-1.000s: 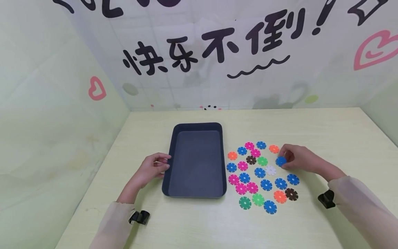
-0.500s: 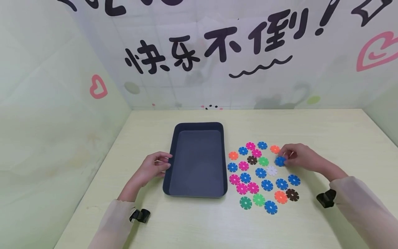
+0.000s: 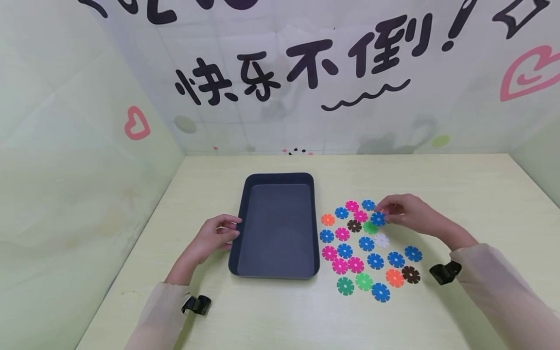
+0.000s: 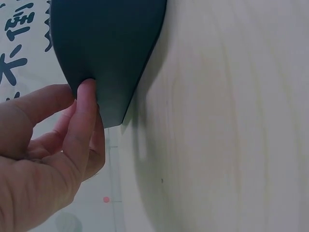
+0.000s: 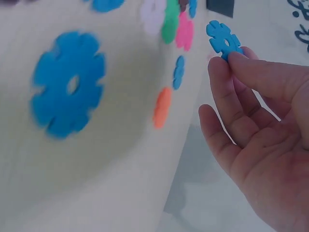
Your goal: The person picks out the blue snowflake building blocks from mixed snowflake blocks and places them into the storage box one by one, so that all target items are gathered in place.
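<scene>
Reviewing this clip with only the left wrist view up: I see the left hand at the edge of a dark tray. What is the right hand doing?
Observer: The right hand pinches a blue disc by its edge in its fingers.
Operator: Is it raised, or lying flat?
Observer: Raised; the right wrist view shows it held up off the table.
Operator: Any more discs about?
Observer: Yes, in the head view many notched discs in several colours lie to the right of the dark tray.
</scene>
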`<state>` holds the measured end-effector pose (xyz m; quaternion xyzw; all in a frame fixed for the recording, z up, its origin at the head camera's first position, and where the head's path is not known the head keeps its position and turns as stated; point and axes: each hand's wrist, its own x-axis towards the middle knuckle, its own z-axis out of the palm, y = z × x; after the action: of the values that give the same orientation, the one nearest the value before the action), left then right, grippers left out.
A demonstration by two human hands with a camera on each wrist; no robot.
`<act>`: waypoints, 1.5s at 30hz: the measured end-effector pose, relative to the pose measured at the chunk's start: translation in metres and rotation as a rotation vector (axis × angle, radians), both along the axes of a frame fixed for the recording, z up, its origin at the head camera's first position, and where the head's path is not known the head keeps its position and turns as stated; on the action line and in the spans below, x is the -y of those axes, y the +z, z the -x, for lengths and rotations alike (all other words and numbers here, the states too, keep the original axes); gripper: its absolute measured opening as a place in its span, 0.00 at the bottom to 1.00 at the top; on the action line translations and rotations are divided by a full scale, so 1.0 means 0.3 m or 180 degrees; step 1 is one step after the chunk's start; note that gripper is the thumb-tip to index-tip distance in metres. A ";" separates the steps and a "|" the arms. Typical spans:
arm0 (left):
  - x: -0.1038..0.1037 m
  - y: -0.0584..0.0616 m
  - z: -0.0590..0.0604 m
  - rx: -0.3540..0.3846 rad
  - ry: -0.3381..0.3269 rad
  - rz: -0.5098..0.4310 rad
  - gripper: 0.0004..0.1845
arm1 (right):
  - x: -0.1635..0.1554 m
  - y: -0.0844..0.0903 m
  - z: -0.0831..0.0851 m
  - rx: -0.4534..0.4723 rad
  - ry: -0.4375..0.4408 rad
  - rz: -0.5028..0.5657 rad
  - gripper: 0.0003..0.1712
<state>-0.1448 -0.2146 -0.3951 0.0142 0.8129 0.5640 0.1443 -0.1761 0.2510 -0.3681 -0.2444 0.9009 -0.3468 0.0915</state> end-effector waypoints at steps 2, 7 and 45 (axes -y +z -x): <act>-0.001 0.001 0.000 0.0001 0.0005 -0.0003 0.19 | 0.027 0.010 0.006 -0.0018 0.0048 0.0015 0.12; -0.002 0.005 0.001 0.0018 0.0002 0.0004 0.20 | 0.101 0.033 0.022 0.0031 0.0134 0.0052 0.12; 0.000 0.013 0.002 0.0013 0.0012 -0.0016 0.19 | 0.693 0.067 0.171 0.0215 0.0784 0.0455 0.09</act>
<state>-0.1454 -0.2147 -0.3911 0.0119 0.8112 0.5664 0.1448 -0.2275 0.0433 -0.3479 -0.3472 0.8335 -0.4042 0.1461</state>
